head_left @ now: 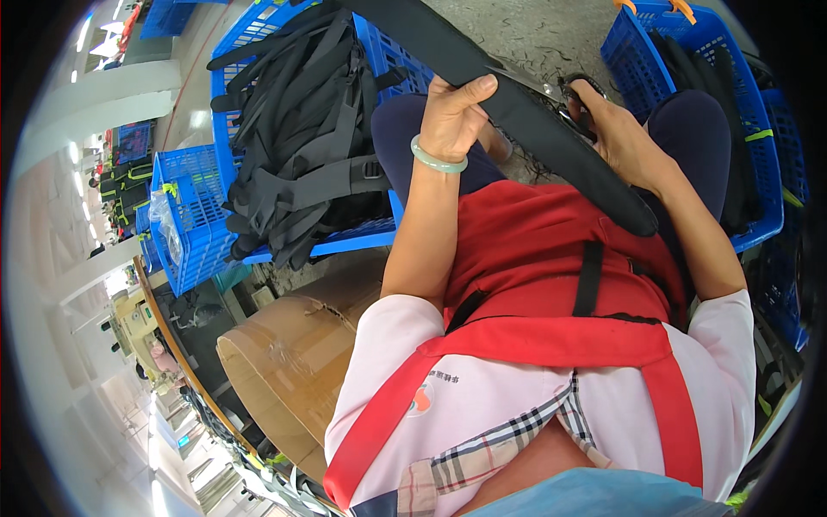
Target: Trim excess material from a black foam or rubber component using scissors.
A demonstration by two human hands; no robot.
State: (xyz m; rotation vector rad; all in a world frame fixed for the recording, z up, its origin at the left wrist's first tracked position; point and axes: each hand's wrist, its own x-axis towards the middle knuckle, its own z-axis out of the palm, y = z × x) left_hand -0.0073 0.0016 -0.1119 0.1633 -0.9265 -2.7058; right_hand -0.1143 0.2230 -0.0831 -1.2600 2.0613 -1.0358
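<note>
A long black padded strap [564,146] stretches diagonally in front of me, over my knees and the red apron [525,233]. My left hand [450,116], with a pale green bangle at the wrist, is closed on its upper part, thumb on top. My right hand [627,142] grips a pair of scissors [536,82] by the black handles. The metal blades lie along the strap's far edge, near my left thumb. Whether they are apart or together I cannot tell. The strap's rounded end hangs below my right hand.
At my left, a blue plastic crate [349,237] is heaped with black straps [293,129]; a smaller blue crate [191,202] stands beside it. Another blue crate [769,185] at my right holds black pieces. A cardboard box [293,345] is near my left elbow. Dark scraps litter the floor [560,34].
</note>
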